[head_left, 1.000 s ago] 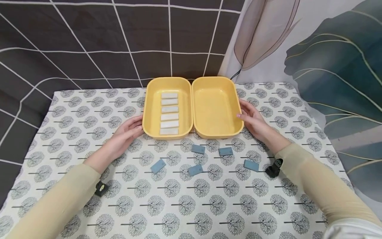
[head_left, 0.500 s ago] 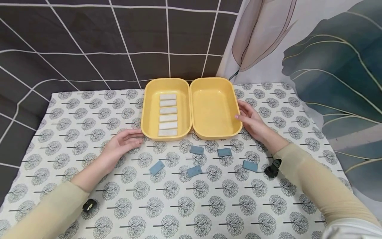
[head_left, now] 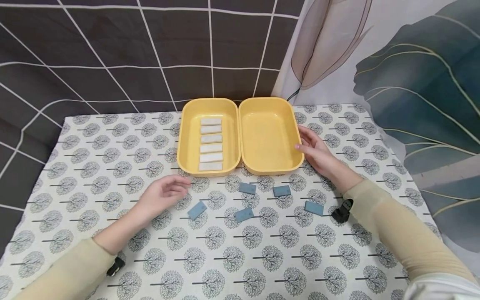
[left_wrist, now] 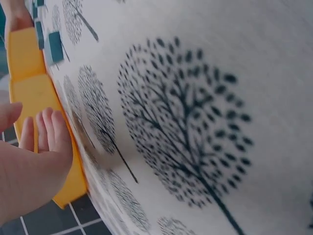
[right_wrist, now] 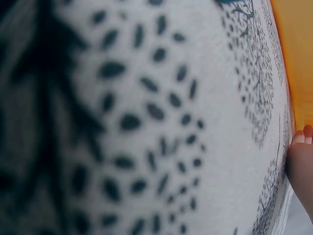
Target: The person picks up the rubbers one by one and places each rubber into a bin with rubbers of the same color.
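Observation:
Two yellow trays stand side by side at the table's back. In the left tray (head_left: 183, 143) lie several white dominoes-like blocks (head_left: 211, 148) in a column; nothing lies in the right tray (head_left: 270, 137). My right hand (head_left: 318, 152) rests against the right tray's outer side, its thumb at the rim. My left hand (head_left: 165, 193) hovers in front of the left tray with relaxed fingers, holding nothing, near a blue-grey block (head_left: 197, 210). The left wrist view shows its loosely bent fingers (left_wrist: 59, 132) beside the yellow plastic. In the right wrist view the right hand (right_wrist: 301, 166) shows only at the edge.
More blue-grey blocks are scattered before the trays: one at centre (head_left: 244, 214), two closer to the trays (head_left: 247, 188), and one at right (head_left: 314, 208). A tree-print cloth (head_left: 225, 250) covers the table. A dark grid-patterned backdrop (head_left: 123, 50) stands behind.
My left hand has left the left tray's side and moved toward me, then right toward the nearest blue-grey block. My right hand has stayed at the right tray.

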`<state>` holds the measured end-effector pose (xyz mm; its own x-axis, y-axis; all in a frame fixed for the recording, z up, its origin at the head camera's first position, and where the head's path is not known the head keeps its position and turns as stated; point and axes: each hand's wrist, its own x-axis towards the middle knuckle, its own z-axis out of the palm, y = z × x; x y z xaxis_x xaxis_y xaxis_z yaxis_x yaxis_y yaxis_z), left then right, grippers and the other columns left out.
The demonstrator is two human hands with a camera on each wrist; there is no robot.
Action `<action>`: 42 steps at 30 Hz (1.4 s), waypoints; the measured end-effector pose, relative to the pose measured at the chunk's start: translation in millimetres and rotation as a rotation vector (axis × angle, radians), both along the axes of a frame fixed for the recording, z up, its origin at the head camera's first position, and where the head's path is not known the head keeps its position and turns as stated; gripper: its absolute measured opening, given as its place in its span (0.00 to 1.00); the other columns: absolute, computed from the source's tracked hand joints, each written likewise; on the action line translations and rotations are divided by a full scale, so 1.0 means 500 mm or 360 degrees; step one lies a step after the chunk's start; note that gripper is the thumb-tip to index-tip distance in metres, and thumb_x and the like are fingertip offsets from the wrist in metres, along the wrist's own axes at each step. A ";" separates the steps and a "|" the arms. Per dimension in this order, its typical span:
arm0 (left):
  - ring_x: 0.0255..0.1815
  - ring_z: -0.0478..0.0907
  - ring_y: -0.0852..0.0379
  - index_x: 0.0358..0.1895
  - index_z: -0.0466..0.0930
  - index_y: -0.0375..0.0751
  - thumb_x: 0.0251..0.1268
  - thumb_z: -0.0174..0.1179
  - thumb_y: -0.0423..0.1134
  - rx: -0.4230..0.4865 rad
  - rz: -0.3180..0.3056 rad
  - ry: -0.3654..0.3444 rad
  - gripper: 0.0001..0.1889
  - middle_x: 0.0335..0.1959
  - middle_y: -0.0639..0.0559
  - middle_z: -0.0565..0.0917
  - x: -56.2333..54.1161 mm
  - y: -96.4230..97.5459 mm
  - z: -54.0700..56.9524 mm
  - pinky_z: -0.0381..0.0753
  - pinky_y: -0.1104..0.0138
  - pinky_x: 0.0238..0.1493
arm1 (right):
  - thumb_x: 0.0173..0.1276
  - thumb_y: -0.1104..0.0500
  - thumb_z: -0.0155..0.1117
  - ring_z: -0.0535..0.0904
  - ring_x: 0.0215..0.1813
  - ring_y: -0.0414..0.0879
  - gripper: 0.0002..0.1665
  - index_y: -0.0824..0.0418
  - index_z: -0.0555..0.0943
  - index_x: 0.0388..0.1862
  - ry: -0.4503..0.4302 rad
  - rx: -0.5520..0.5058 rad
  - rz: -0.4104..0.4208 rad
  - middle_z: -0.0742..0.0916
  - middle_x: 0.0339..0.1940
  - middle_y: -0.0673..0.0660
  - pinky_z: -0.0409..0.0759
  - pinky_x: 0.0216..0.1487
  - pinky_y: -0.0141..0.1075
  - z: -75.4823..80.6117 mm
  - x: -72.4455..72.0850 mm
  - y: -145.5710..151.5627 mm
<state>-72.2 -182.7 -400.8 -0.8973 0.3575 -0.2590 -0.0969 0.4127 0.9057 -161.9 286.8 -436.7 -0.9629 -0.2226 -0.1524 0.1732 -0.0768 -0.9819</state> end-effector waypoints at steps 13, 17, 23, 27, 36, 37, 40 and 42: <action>0.47 0.86 0.54 0.55 0.85 0.32 0.62 0.70 0.26 -0.0311 -0.0334 0.0252 0.17 0.48 0.44 0.89 0.014 0.048 -0.003 0.91 0.68 0.54 | 0.73 0.75 0.54 0.72 0.70 0.35 0.46 0.65 0.51 0.87 -0.0005 0.0008 -0.0004 0.59 0.87 0.65 0.78 0.70 0.22 -0.005 -0.004 0.001; 0.46 0.85 0.56 0.54 0.85 0.35 0.61 0.72 0.27 -0.0374 -0.0366 0.0288 0.18 0.48 0.47 0.90 0.017 0.052 -0.005 0.91 0.65 0.55 | 0.73 0.75 0.52 0.72 0.70 0.35 0.46 0.66 0.51 0.87 -0.0004 0.0015 -0.0001 0.58 0.87 0.66 0.78 0.70 0.22 -0.005 -0.006 0.000; 0.45 0.84 0.58 0.54 0.85 0.36 0.57 0.75 0.28 -0.0489 -0.0360 0.0366 0.20 0.47 0.49 0.90 0.019 0.054 -0.014 0.91 0.65 0.53 | 0.74 0.75 0.52 0.74 0.69 0.35 0.45 0.66 0.51 0.87 0.0013 0.0023 -0.0005 0.61 0.86 0.65 0.78 0.70 0.22 -0.006 -0.005 0.000; 0.42 0.82 0.61 0.54 0.86 0.37 0.56 0.77 0.30 -0.0597 -0.0354 0.0385 0.20 0.43 0.53 0.88 0.025 0.057 -0.011 0.90 0.67 0.50 | 0.74 0.74 0.54 0.74 0.69 0.34 0.45 0.65 0.52 0.86 0.0011 0.0017 -0.0008 0.65 0.85 0.61 0.79 0.71 0.23 -0.005 -0.003 0.000; 0.39 0.79 0.62 0.48 0.89 0.41 0.52 0.80 0.32 -0.0728 -0.0312 0.0461 0.17 0.37 0.56 0.86 0.033 0.062 -0.006 0.87 0.70 0.44 | 0.75 0.75 0.53 0.74 0.69 0.36 0.43 0.67 0.52 0.86 -0.0027 0.0005 -0.0020 0.67 0.83 0.59 0.79 0.70 0.22 0.001 -0.004 -0.002; 0.39 0.79 0.62 0.48 0.89 0.41 0.52 0.80 0.32 -0.0728 -0.0304 0.0463 0.17 0.37 0.56 0.86 0.035 0.063 -0.006 0.87 0.70 0.44 | 0.75 0.75 0.53 0.73 0.70 0.36 0.44 0.67 0.52 0.86 -0.0040 0.0008 -0.0022 0.66 0.84 0.61 0.78 0.71 0.22 0.002 -0.004 -0.002; 0.40 0.80 0.62 0.48 0.89 0.41 0.53 0.79 0.32 -0.0713 -0.0294 0.0459 0.18 0.39 0.56 0.86 0.042 0.065 -0.005 0.88 0.69 0.45 | 0.75 0.75 0.52 0.72 0.71 0.37 0.44 0.67 0.51 0.86 -0.0060 0.0010 -0.0024 0.60 0.86 0.65 0.77 0.71 0.22 0.003 -0.002 -0.002; 0.40 0.81 0.62 0.49 0.89 0.41 0.53 0.79 0.31 -0.0703 -0.0295 0.0456 0.18 0.39 0.56 0.87 0.046 0.068 -0.007 0.89 0.68 0.46 | 0.75 0.75 0.52 0.70 0.73 0.39 0.44 0.67 0.50 0.86 -0.0065 0.0013 -0.0021 0.58 0.87 0.66 0.77 0.72 0.22 0.003 -0.002 -0.002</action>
<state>-49.1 -148.9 -404.2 -0.8863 0.4288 -0.1747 0.2380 0.7456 0.6224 -162.7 285.9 -435.1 -0.9587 -0.2083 -0.1936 0.2123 -0.0715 -0.9746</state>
